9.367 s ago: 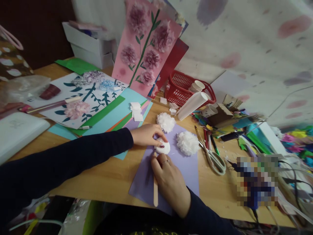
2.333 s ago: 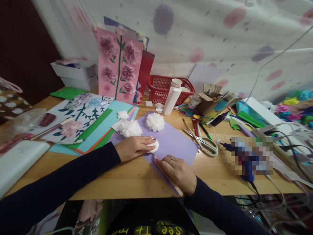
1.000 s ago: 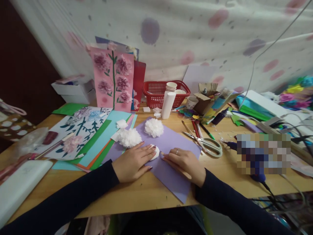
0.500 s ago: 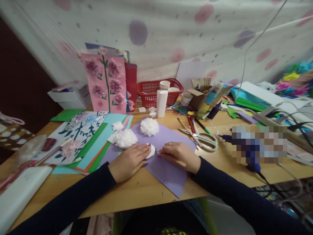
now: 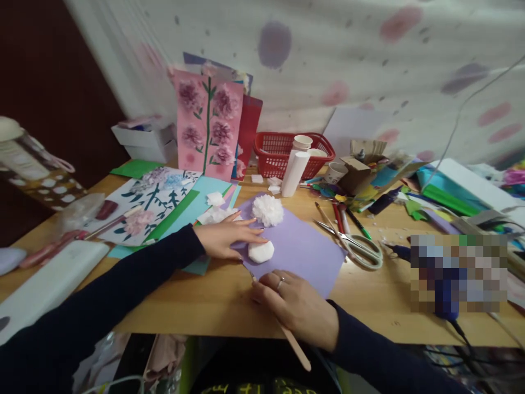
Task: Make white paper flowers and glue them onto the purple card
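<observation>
My left hand (image 5: 229, 235) is open, palm down, with its fingers spread over the edge of a sheet of purple paper (image 5: 307, 243). Its fingertips are close to a small white paper piece with a roughly octagonal outline (image 5: 261, 252), which lies flat on the purple sheet. A fluffy white paper flower (image 5: 267, 210) rests just beyond it. Another white paper flower (image 5: 217, 214) is partly hidden behind the left hand. At the sheet's near edge, my right hand (image 5: 297, 306) is closed around a pale wooden stick (image 5: 293, 345), whose long end sticks out toward me.
Scissors (image 5: 363, 251) and pens lie right of the sheet, with a blue glue gun (image 5: 447, 295), partly pixelated, farther right. A white paper roll (image 5: 294, 175) stands before a red basket (image 5: 274, 156). Coloured papers and a flower picture (image 5: 153, 205) cover the left side.
My left hand has lifted off the white paper piece and shifted left, uncovering it. My right hand has come nearer to me, and the stick now shows. The view has turned left.
</observation>
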Tool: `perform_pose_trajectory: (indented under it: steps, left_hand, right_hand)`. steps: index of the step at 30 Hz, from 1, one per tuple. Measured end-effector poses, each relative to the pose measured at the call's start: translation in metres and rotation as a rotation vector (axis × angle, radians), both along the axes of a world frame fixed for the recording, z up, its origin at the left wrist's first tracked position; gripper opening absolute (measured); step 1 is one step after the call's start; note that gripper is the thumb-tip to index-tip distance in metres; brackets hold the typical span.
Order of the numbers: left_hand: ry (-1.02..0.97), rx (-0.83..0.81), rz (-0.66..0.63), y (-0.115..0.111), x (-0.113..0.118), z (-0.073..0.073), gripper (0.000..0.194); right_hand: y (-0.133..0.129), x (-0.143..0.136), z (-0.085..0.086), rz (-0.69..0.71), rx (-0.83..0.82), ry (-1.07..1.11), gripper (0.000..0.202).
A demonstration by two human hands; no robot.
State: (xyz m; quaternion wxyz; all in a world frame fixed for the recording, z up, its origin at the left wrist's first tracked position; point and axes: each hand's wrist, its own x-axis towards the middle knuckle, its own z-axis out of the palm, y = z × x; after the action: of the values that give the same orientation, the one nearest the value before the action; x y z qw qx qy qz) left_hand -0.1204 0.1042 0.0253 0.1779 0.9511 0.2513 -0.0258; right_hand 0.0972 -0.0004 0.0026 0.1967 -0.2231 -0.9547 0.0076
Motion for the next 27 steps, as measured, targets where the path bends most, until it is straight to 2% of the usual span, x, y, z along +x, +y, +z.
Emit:
perform_pose_trajectory:
  steps: [4, 7, 9, 11, 12, 14, 17, 22, 27]
  left_hand:
    - [-0.041, 0.043, 0.034, 0.000, 0.005, -0.012, 0.066]
    - [-0.173, 0.146, 0.024, -0.006, 0.007, -0.022, 0.061]
    - [-0.314, 0.231, 0.033, -0.012, 0.008, -0.026, 0.049]
    - [-0.437, 0.305, 0.033, -0.020, 0.009, -0.029, 0.033]
    - [-0.466, 0.329, 0.013, -0.024, 0.009, -0.031, 0.030]
    - [-0.467, 0.362, -0.042, -0.032, 0.010, -0.035, 0.032]
    - [-0.444, 0.355, -0.077, -0.039, 0.011, -0.040, 0.037]
    - [-0.443, 0.347, -0.050, -0.038, 0.012, -0.040, 0.035]
    - [-0.416, 0.365, -0.047, -0.038, 0.014, -0.038, 0.034]
  right_hand:
    - [-0.004, 0.010, 0.004, -0.075, -0.036, 0.039, 0.019]
    - [0.001, 0.023, 0.009, -0.220, -0.088, 0.151, 0.019]
    - [0.013, 0.029, 0.008, -0.404, -0.270, 0.336, 0.020]
    - [0.030, 0.032, 0.002, -0.589, -0.577, 0.576, 0.024]
    - [0.040, 0.032, -0.001, -0.627, -0.750, 0.678, 0.027]
    - [0.058, 0.032, -0.009, -0.594, -1.006, 0.816, 0.032]
    - [0.072, 0.030, -0.017, -0.543, -1.172, 0.847, 0.038]
    - [0.070, 0.028, -0.021, -0.557, -1.250, 0.884, 0.036]
    - [0.069, 0.028, -0.020, -0.561, -1.244, 0.931, 0.035]
